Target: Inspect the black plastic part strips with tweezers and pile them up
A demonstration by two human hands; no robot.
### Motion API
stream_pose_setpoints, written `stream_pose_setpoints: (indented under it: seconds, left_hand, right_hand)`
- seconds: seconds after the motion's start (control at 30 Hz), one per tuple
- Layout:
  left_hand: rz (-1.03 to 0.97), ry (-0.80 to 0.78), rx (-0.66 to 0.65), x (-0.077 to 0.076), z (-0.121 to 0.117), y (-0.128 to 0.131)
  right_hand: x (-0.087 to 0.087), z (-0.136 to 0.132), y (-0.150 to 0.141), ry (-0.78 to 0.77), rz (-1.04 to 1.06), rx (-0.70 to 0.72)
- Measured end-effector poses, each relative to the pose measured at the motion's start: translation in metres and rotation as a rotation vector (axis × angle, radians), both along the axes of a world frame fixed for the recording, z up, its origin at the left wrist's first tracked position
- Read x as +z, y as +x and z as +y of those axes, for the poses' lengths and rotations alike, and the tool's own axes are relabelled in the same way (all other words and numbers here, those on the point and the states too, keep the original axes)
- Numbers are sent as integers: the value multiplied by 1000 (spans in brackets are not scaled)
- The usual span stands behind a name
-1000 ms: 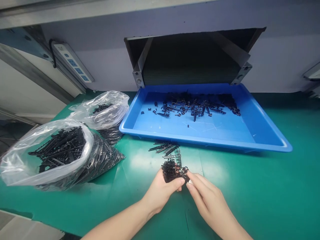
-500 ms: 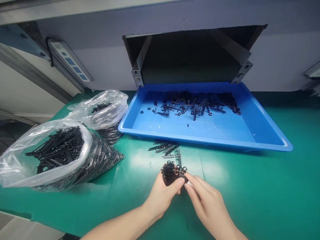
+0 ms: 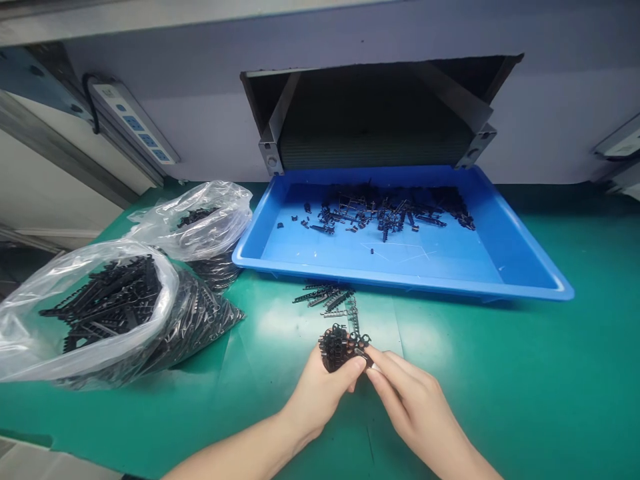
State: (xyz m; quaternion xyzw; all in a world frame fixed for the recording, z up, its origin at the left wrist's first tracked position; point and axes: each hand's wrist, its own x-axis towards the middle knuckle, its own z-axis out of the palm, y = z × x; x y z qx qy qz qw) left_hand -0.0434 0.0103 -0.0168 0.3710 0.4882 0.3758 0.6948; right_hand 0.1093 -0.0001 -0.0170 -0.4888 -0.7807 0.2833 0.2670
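Observation:
My left hand (image 3: 320, 383) is closed around a bunch of black plastic parts (image 3: 334, 348) with ring-shaped and toothed ends. Close beside it, my right hand (image 3: 415, 393) pinches a small black plastic piece (image 3: 364, 357) at the right side of the bunch; the fingertips hide part of it. Whether that piece is joined to the bunch I cannot tell. Just beyond the hands, several toothed black plastic strips (image 3: 325, 295) lie in a loose pile on the green mat (image 3: 280, 333). One strip with rings (image 3: 353, 313) reaches from the pile toward the bunch.
A blue tray (image 3: 400, 277) with scattered black parts (image 3: 390, 217) stands beneath a conveyor belt end (image 3: 370, 150) in a wall opening. At left are two clear plastic bags, a front bag (image 3: 173, 293) and a rear bag (image 3: 235, 217), both holding black parts. A power strip (image 3: 137, 127) hangs on the wall.
The view has shifted slightly. Both hands keep nearly the same position, and the ring-ended parts between them have turned a little.

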Motion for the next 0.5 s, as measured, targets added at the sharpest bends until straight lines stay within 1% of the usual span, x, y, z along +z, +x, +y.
stream_pose_setpoints:
  seconds: [0.07,0.33,0.43,0.5]
  left_hand:
    - [-8,-5,-8,-1,0,0]
    - [-32,8,15,-6,-1,1]
    - [-38,-3,40,-4,-2,2]
    - [-39,-9,57,0,-1,3]
  right_hand:
    - [1,1,0,-12,3,3]
    - [1,-3,-7,65,-33,-71]
    - [1,-4,-10,80,-33,-91]
    - [4,-4,-12,95,-29,-105]
